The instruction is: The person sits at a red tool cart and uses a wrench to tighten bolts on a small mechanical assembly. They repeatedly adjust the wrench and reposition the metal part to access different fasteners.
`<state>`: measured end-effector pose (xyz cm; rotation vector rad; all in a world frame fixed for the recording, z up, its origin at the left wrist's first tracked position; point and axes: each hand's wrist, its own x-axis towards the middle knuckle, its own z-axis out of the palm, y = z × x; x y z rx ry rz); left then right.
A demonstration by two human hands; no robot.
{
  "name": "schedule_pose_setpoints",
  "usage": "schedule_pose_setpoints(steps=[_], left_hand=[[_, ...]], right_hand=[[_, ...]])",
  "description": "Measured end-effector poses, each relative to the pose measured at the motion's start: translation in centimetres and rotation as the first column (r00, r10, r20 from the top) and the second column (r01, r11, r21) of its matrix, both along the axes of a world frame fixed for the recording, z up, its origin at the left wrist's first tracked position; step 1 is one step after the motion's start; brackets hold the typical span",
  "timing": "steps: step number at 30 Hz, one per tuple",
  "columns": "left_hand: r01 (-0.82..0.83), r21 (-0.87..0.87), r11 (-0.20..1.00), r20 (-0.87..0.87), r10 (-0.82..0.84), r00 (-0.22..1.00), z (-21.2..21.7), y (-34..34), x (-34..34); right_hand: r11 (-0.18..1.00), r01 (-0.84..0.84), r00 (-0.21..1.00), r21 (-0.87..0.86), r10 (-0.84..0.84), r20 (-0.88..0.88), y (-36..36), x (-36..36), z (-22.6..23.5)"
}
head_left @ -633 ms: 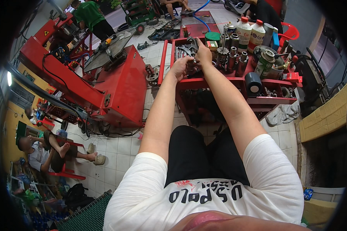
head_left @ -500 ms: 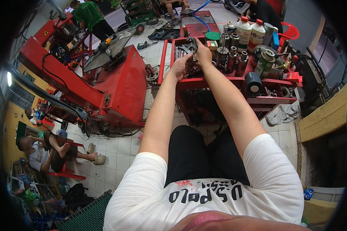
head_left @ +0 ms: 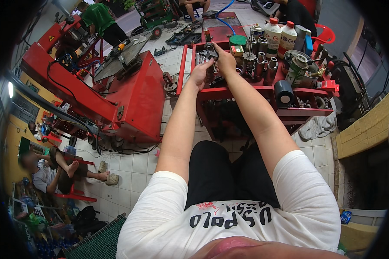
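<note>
Over the left part of the red tool cart (head_left: 250, 92), my two hands meet around a metal tool. It looks like an adjustable wrench (head_left: 212, 52), its head poking out past my fingers and turned nearly edge-on. My right hand (head_left: 226, 64) is closed around it, thumb and fingers near the head. My left hand (head_left: 199, 75) pinches at its lower part; the fingertips are partly hidden. Beneath the hands, more metal wrenches lie in the cart's top tray, mostly covered by my hands.
Right of my hands stand several metal sockets (head_left: 260, 67), a green round lid (head_left: 238, 40), white bottles with red caps (head_left: 272, 36) and a green can (head_left: 297, 71). A red machine (head_left: 138, 99) stands at the left. Other people are farther off, one seated at lower left.
The wrench has rotated in my hands: its jaws showed broadside before and now appear edge-on. My left hand has moved slightly left, and my right hand's fingers have shifted along the tool.
</note>
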<state>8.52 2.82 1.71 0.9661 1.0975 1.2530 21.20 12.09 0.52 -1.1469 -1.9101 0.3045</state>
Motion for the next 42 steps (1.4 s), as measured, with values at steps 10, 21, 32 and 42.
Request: schedule_pose_setpoints(steps=[10,21,32,42], left_hand=[[0.036,-0.047,0.998,0.045,-0.034,0.998,-0.2,0.0,-0.3],[0.075,-0.024,0.997,0.061,-0.073,0.995,-0.2,0.0,-0.5],[-0.083,-0.106,0.991,0.023,0.085,0.996,-0.4,0.4,-0.1],[0.018,-0.074,0.997,0.072,-0.012,0.997,-0.2,0.2,-0.3]], right_hand=[[0.998,-0.061,0.998,-0.002,0.061,0.000,-0.5,-0.3,0.3],[0.999,-0.042,0.998,0.012,0.041,0.046,-0.5,0.0,0.6],[0.999,-0.026,1.000,0.022,0.026,-0.005,-1.0,-0.1,0.5],[0.998,-0.065,0.997,-0.018,0.065,0.029,-1.0,0.1,0.8]])
